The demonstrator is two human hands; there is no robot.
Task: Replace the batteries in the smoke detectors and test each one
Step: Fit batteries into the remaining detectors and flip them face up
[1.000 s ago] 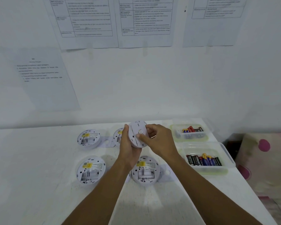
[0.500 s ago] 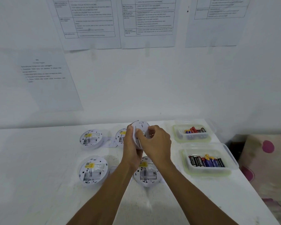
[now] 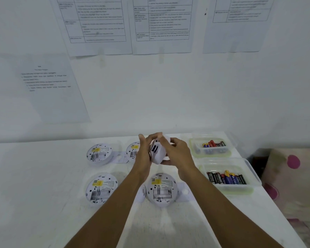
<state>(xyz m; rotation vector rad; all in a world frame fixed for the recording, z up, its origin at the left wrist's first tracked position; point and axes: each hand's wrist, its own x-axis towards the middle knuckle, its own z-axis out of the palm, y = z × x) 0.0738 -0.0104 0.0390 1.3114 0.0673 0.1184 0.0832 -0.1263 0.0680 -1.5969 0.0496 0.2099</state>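
Turning since the earlier frame: above the tabletop (image 3: pixel 43 176), the left hand (image 3: pixel 143 155) and right hand (image 3: pixel 178 154) are gripping the held smoke detector (image 3: pixel 157 153) by either side, bringing its rim round where its face was showing. Probably they are exposing the back, heading for its battery bay next.

Illumination: bright, even, cool white; wall (image 3: pixel 168 97) and bench (image 3: pixel 43 176) approach overexposure. Shadows: faint, soft-edged, under the forearms (image 3: pixel 115 204). Motion blur: left hand (image 3: pixel 143 154), right hand (image 3: pixel 178 155), and the smoke detector (image 3: pixel 157 153) they grip. Edge distortion bends the paper sheets (image 3: pixel 97 24); print illegible.
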